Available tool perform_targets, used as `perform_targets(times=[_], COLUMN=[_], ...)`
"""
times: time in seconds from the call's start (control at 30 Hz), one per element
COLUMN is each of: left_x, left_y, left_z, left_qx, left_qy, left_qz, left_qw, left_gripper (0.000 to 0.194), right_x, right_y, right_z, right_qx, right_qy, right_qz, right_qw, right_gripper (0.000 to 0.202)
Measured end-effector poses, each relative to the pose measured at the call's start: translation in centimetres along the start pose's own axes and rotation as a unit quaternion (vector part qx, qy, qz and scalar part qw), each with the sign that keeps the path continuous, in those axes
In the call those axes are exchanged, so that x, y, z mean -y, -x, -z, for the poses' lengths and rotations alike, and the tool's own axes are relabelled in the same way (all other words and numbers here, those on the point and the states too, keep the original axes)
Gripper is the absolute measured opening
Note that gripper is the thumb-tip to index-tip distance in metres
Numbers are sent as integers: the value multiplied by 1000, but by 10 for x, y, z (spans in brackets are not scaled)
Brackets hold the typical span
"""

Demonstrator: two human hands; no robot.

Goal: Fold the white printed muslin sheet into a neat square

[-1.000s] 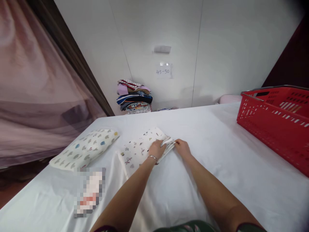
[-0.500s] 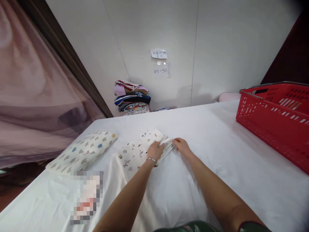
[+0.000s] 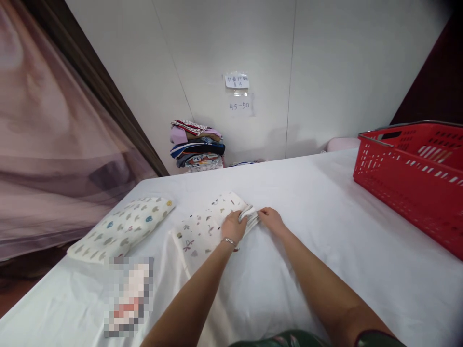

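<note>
A white cloth with small printed plant shapes (image 3: 200, 231) lies in the middle of the white-covered table (image 3: 311, 193). Its right end is gathered in layered folds. My left hand (image 3: 234, 226), with a bracelet at the wrist, rests on the cloth and has its fingers closed on the bunched folds. Just to the right, my right hand (image 3: 271, 219) pinches the outer edge of those folds between thumb and fingers. A second cloth with a grey and blue print (image 3: 125, 229) lies folded to the left.
A red perforated basket (image 3: 408, 168) stands at the right. Folded clothes (image 3: 198, 147) are stacked beyond the table's far edge, by the wall. A pixelated flat object (image 3: 130, 299) lies near the front left. A pink curtain (image 3: 54, 144) hangs at the left.
My left hand has shifted slightly to the right along the folds, which look a little more bunched. My right hand remains at the cloth's edge.
</note>
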State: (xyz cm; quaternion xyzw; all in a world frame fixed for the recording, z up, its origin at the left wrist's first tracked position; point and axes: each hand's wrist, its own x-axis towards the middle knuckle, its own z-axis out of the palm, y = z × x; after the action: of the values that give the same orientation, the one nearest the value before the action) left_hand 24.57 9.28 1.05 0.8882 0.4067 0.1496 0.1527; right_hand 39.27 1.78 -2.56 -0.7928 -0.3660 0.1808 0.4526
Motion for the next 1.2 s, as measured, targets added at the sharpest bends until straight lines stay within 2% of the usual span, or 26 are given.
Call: perform_targets(times=[0.1, 0.23, 0.47, 0.67, 0.87, 1.0, 1.13, 1.2], left_x=[-9, -21, -20, -13, -17, -19, -19, -18], left_y=[3, 5, -14, -18, -14, -10, -9, -9], left_z=[0, 0, 2, 0, 0, -5, -9, -10], left_qx=[-14, 1, 34, 40, 29, 10, 0, -4], left_qy=[-50, -103, -110, -81, -60, -75, -77, -74], left_qz=[-19, -55, -32, -7, 5, -10, -20, -22], left_qw=[998, 993, 993, 996, 998, 997, 997, 997], left_gripper=[38, 53, 25, 27, 27, 27, 27, 28], right_x=[2, 0, 1, 2, 3, 4, 8, 10], right_y=[-2, -3, 0, -1, 2, 3, 3, 4], right_z=[-3, -3, 6, 12, 7, 3, 3, 4], right_qx=[7, 14, 43, 63, 99, 107, 113, 129], right_qy=[-2, -40, -117, -125, -148, -173, -197, -236], right_qz=[-7, -17, -54, -77, -83, -100, -104, -117], right_qw=[1000, 999, 991, 987, 980, 974, 968, 956], right_gripper=[14, 14, 19, 10, 13, 7, 14, 14])
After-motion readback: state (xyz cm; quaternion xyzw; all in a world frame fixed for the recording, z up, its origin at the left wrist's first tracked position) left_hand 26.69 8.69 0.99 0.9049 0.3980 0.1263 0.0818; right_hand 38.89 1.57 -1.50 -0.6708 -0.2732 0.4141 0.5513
